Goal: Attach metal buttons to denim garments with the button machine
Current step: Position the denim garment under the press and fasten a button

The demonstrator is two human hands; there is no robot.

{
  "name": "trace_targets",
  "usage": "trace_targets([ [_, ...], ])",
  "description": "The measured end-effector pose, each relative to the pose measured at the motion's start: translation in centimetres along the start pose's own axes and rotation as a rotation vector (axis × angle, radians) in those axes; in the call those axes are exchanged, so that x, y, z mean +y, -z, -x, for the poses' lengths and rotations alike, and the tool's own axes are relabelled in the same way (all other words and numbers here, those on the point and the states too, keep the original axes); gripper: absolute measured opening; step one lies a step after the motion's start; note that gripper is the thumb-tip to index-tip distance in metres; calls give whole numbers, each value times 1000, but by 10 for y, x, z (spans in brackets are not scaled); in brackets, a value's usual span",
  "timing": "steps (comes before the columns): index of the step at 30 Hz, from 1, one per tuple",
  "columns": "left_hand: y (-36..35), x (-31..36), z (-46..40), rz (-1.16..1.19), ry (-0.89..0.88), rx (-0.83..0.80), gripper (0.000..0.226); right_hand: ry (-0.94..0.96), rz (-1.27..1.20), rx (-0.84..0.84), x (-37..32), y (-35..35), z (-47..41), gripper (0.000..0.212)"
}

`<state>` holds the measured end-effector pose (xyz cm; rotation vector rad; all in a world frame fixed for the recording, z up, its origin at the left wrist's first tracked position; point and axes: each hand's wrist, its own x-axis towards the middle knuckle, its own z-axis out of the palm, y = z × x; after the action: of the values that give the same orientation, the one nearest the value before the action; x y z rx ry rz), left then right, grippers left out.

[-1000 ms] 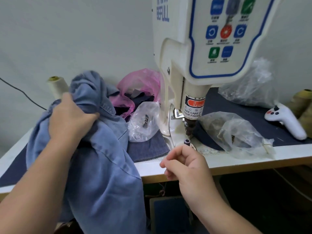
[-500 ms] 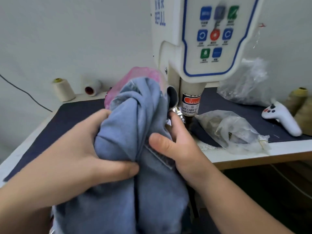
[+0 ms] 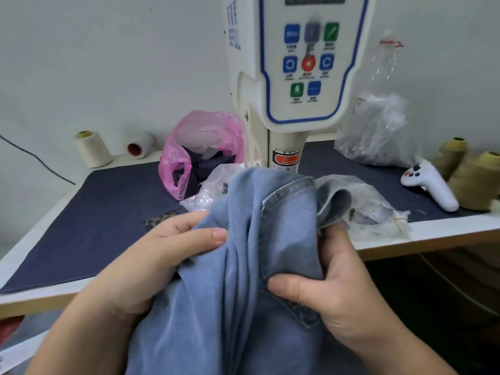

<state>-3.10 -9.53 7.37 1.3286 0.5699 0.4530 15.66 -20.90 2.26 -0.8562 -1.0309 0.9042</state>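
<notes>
Denim (image 3: 251, 266): light blue, bunched, held up in front of machine (image 3: 286, 77), w/ stitched hem edge folded over at top right; lower part hangs below table (image 3: 433, 234) edge.
L hand (image 3: 151, 255): grips denim's left folds, thumb on top, fingers curled into cloth.
R hand (image 3: 338, 288): pinches hem section, thumb pressing front, fingers tucked behind.
Machine: white head, blue-outlined button panel, upright behind denim; punch area hidden by cloth.
Table: dark mat (image 3: 94, 226) on top.
Also on table: pink bag (image 3: 200, 152), clear bags (image 3: 378, 131), thread cones (image 3: 93, 148), white controller (image 3: 430, 185) at right.
</notes>
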Motion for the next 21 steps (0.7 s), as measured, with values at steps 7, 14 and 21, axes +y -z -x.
trace_targets([
  [7,-5,14,-30,-106,2,287,46,-28,77,3,-10,27,0,89],
  [14,-16,-9,-9,-206,117,77,33,395,965,81,-51,45,-20,36],
  [21,-14,-8,-23,159,70,162,42,-60,894,-282,-39,38,-23,26],
])
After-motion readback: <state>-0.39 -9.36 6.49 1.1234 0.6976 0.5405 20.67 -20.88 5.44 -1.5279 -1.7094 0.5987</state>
